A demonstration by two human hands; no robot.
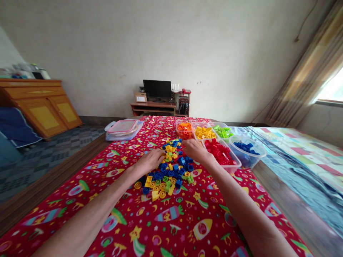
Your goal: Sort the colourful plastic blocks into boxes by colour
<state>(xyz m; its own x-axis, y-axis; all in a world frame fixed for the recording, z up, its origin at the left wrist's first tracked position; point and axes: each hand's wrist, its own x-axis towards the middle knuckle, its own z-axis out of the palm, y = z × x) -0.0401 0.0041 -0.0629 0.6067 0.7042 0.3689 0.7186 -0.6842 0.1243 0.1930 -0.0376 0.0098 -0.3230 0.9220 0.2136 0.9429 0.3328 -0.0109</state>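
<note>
A loose pile of toy building bricks [174,175], mainly blue and yellow with some green, lies mid-table on a red patterned cloth [107,200]. My left hand [152,159] is at the pile's left side, its fingers curled in against yellow bricks; what they hold is hidden. On the far right of the pile is my right hand [194,149], fingers bent and pressed together, the tips partly hidden by the hand itself. Close beside it, a clear box [235,165] holds red bricks [218,151].
Behind the red bricks are boxes of orange bricks [184,134], yellow bricks [205,132] and green bricks [222,131]. A round tub [264,153] holds blue bricks [245,147]. Stacked lids [123,126] lie far left. A bed [302,157] adjoins the table's right side.
</note>
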